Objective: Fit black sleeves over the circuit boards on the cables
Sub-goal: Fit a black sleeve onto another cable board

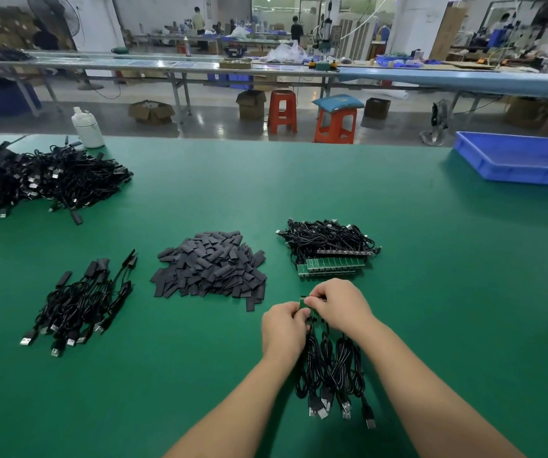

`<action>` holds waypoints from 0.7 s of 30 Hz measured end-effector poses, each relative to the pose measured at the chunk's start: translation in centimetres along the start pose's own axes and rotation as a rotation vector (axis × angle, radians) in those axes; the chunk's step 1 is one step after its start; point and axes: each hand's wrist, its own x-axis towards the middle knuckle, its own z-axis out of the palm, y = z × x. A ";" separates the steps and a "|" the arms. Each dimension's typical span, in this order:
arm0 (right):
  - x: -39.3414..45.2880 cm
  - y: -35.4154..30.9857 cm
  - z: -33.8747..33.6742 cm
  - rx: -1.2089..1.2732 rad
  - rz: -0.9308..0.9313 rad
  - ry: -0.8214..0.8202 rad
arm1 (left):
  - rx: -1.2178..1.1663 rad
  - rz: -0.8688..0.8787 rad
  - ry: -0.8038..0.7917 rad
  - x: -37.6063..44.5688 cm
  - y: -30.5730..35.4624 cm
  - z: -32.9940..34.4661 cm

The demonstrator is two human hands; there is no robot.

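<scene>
Both hands meet low and right of centre over the green counter [398,226]. Left hand [284,328] and right hand [340,304] each have fingers curled in a pinching grip on a small strip of green circuit boards [305,303], of which only a sliver shows between the two hands; which fingers make contact cannot be told. Black cables [330,371] trail from that strip toward the person, lying on the counter between the forearms, with their USB plugs [320,412] nearest the camera. Just beyond the hands: a stack of further green board strips [332,265] with coiled black cables [327,238] attached behind it. To the left of that stack, near the middle of the counter: a loose heap of flat black sleeves [211,264], one stray piece [250,304] lying at its near right edge. Farther left: a small bundle of cables with sleeves already fitted [82,300]. Far left, toward the back edge: a large pile of black cables [35,180], with a white plastic bottle [87,127] behind it. Far right back corner: a blue tray [523,160].
</scene>
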 end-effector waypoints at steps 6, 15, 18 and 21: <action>0.2 -0.2 0.4 -0.058 0.019 0.028 | 0.030 -0.018 0.021 -0.3 0.5 0.0; 1.0 3.0 -0.6 -0.080 -0.036 0.050 | -0.226 -0.155 -0.070 0.9 -1.6 -3.0; 1.8 4.9 -1.8 -0.109 -0.093 -0.021 | -0.249 -0.188 -0.210 1.6 -2.9 -4.9; 2.8 5.7 -2.4 -0.228 -0.139 -0.048 | -0.124 -0.146 -0.205 2.3 -3.8 -6.0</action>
